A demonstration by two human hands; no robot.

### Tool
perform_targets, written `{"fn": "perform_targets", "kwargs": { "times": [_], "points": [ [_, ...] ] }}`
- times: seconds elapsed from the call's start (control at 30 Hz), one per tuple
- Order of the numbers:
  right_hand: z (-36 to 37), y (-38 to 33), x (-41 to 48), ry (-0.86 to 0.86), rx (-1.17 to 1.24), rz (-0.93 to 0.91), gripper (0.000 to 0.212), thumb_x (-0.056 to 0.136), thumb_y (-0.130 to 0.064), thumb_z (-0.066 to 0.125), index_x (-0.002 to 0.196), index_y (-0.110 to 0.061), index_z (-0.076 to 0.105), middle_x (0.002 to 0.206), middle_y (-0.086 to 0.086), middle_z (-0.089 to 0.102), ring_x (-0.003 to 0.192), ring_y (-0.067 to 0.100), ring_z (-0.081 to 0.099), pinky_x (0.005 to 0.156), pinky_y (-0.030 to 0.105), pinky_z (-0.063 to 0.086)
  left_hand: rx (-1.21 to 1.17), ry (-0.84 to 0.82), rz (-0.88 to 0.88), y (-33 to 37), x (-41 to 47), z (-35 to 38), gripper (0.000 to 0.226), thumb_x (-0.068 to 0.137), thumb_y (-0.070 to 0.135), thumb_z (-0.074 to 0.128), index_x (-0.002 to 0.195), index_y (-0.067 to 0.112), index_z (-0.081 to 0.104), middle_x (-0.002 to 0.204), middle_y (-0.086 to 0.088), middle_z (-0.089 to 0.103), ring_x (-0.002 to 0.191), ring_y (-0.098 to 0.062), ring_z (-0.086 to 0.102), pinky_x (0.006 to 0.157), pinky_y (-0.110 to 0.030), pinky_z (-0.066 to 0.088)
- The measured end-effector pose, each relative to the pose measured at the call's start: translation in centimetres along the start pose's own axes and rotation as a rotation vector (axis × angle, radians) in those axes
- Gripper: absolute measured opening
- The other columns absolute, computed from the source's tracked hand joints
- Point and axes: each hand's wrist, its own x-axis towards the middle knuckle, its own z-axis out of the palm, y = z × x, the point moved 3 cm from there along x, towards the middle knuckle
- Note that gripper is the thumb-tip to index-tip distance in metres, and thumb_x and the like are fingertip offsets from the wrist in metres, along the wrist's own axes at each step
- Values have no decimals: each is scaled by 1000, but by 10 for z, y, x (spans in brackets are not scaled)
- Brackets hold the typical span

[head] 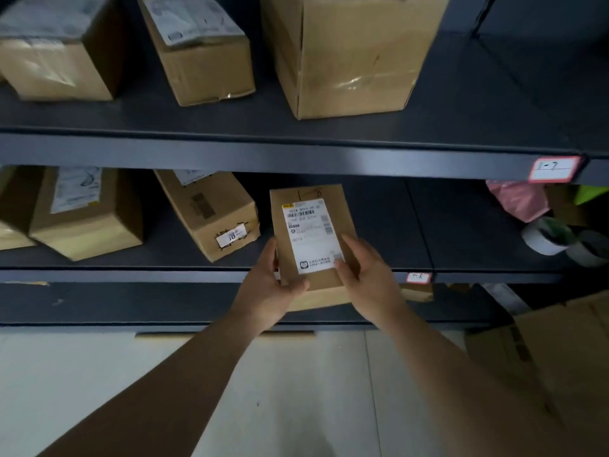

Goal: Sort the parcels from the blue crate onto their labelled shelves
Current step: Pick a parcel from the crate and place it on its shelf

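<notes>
On my left, on the middle shelf, sits a brown cardboard box with a white "10" sticker [211, 212]. Just right of it my left grip [276, 285] holds the near-left corner of the small flat brown cardboard parcel with a white shipping label [313, 239], thumb on top and fingers beneath. The parcel's long axis points straight away from me. Its far end is over the dark shelf board [379, 219] and its near end juts past the front edge. My right grip [365, 272] holds the near-right edge, thumb on the label. With both grips at the near end, I judge a forward push comes next. Further right, the small pink-edged tag [418, 277] seems to read 1-8.
</notes>
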Motion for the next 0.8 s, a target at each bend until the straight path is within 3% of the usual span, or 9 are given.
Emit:
{"fn": "perform_targets", "kwargs": {
  "times": [0.1, 0.27, 0.4, 0.5, 0.6, 0.8],
  "points": [
    [1, 12, 37, -7, -30, -17, 50, 98, -36, 44, 145, -26, 31, 146, 2, 37, 126, 19, 43, 100, 30, 38, -52, 24, 27, -4, 34, 5, 61, 81, 12, 73, 125, 40, 43, 114, 23, 61, 114, -8, 56, 98, -36, 48],
    [9, 28, 82, 12, -46, -43, 47, 97, -35, 46, 142, -24, 39, 139, 8, 39, 119, 18, 46, 90, 16, 30, -80, 88, 103, -13, 73, 11, 54, 80, 11, 73, 117, 43, 48, 117, 16, 63, 112, -13, 60, 98, -43, 49],
    [16, 30, 107, 44, -22, -56, 45, 97, -34, 47, 140, -24, 42, 133, 8, 38, 109, 13, 48, 90, 14, 30, -97, 151, 136, -15, 91, 8, 49, 84, 9, 70, 122, 33, 49, 116, 11, 64, 109, -9, 60, 98, -34, 48],
    [20, 29, 121, 58, -49, -96, 45, 98, -34, 45, 141, -24, 41, 134, 9, 40, 115, 18, 48, 93, 18, 32, -96, 183, 125, -16, 101, 6, 56, 85, 15, 71, 135, 23, 46, 120, 12, 62, 108, -2, 59, 97, -26, 47],
    [22, 28, 129, 67, -84, -104, 44, 99, -36, 40, 141, -27, 39, 138, 8, 39, 117, 21, 49, 96, 27, 38, -59, 230, 105, -21, 110, 6, 63, 84, 24, 71, 139, 24, 42, 122, 15, 61, 111, -3, 57, 97, -26, 46],
    [22, 24, 126, 132, -68, -35, 44, 99, -35, 40, 142, -25, 39, 146, 6, 36, 128, 25, 41, 101, 39, 41, -13, 239, 29, -14, 105, 6, 48, 90, 31, 63, 135, 24, 48, 120, 10, 64, 112, -8, 58, 84, -18, 40]
  ]
}}
